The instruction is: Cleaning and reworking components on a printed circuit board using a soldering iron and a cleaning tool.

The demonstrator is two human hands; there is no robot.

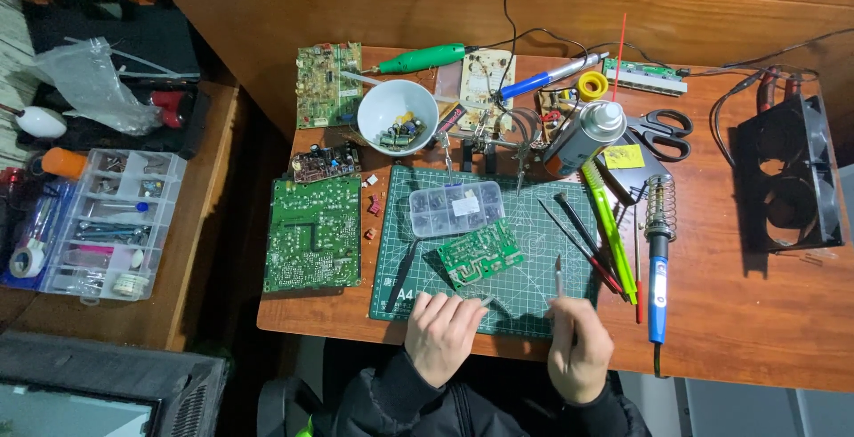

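Just above the left hand (442,330), a small green circuit board (480,254) lies tilted on the cutting mat (534,299); it looks light, stiff and fragile, best taken by its bare edges. That hand rests loosely curled, apparently empty, while the right hand (578,348) pinches a slim pen-like tool (559,273). Free mat lies between the hands; tweezers (402,274) and screwdrivers (587,243) flank the board.

A wooden desk (738,312) carries a green cutting mat (534,299) at its near edge. Left of the mat lies a large green circuit board (313,234). A white bowl (397,115) and a second circuit board (327,83) sit toward the far left corner. Right of the mat lie a blue-handled soldering iron (657,268) and black scissors (663,130); a black fan (787,174) stands at the right edge.
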